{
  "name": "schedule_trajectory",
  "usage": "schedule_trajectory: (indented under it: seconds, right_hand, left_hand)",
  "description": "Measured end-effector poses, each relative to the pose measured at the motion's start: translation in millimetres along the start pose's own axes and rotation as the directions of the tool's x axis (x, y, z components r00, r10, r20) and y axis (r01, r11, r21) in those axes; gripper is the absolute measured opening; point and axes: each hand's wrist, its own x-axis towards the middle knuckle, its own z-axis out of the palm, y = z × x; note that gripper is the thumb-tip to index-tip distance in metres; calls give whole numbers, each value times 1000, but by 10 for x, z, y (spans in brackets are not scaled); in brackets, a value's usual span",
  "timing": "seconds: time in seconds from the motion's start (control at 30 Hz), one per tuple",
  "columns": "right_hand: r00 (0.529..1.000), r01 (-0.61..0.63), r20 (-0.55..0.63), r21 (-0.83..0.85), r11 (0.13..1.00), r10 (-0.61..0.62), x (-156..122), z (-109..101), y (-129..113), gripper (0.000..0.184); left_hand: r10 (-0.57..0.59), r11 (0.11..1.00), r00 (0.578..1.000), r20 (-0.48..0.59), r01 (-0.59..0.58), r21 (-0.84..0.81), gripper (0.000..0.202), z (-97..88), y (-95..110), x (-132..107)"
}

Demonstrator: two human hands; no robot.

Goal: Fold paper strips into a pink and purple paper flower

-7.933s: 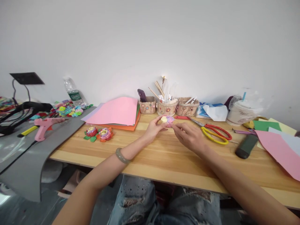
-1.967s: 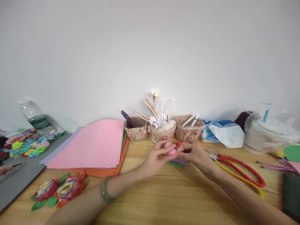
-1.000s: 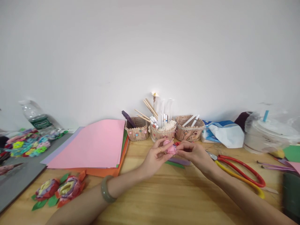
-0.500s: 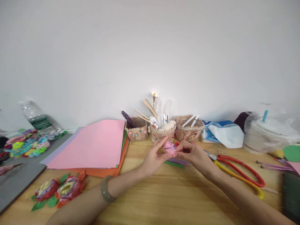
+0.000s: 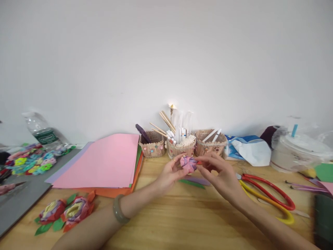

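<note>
A small folded paper flower (image 5: pixel 188 163), pink and purple with a bit of red at its right side, is held above the table between both hands. My left hand (image 5: pixel 169 173) grips its left side between thumb and fingers. On the right side, the thumb and fingertips of my right hand (image 5: pixel 217 171) pinch its edge. Beneath the hands lie a green paper strip (image 5: pixel 193 183) and a purple paper piece (image 5: pixel 201 180), partly covered. Two finished-looking paper flowers (image 5: pixel 77 210) with green leaves rest at the front left.
Coloured paper sheets (image 5: pixel 99 161) are stacked at left. Three decorated baskets (image 5: pixel 153 150) with sticks and pens stand by the wall. Red-and-yellow-handled scissors (image 5: pixel 270 191) lie right of my right hand. Farther right are a tissue pack (image 5: pixel 249 149) and a lidded cup (image 5: pixel 291 152).
The paper flower has turned a little, showing more purple. My right hand's fingers have shifted and spread slightly along its right edge; my left hand keeps its hold.
</note>
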Motion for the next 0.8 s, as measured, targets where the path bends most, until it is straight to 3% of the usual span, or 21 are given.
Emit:
schedule_trajectory:
  seconds: [0.1, 0.17, 0.27, 0.33, 0.47, 0.67, 0.8]
  right_hand:
    - [968, 221, -94, -109, 969, -232, -57, 1, 34, 24]
    - [933, 340, -57, -188, 922, -355, -89, 8, 59, 30]
    - [897, 440, 62, -239, 866, -438, -114, 25, 78, 33]
    - [891, 453, 76, -231, 861, -448, -111, 33, 77, 33]
    - [903, 414, -9, -247, 876, -429, -89, 48, 77, 31]
    - [935, 334, 5, -356, 873, -356, -94, 92, 115, 13]
    - [941, 316, 23, -423, 849, -338, -93, 97, 114, 10]
  left_hand:
    - [18, 998, 1000, 13, -17, -62, 49, 4, 18, -3]
    - [16, 996, 999, 27, -14, -87, 48, 6, 28, -7]
    - [20, 994, 999, 40, -16, -105, 47, 7, 39, -10]
    - [26, 993, 999, 44, -21, -112, 48, 7, 44, -8]
    - [18, 993, 998, 55, -12, -114, 51, 9, 48, -3]
    - [37, 998, 996, 82, -33, -54, 56, 5, 7, 3]
    - [84, 996, 990, 114, -86, 8, 55, -12, -37, 22]
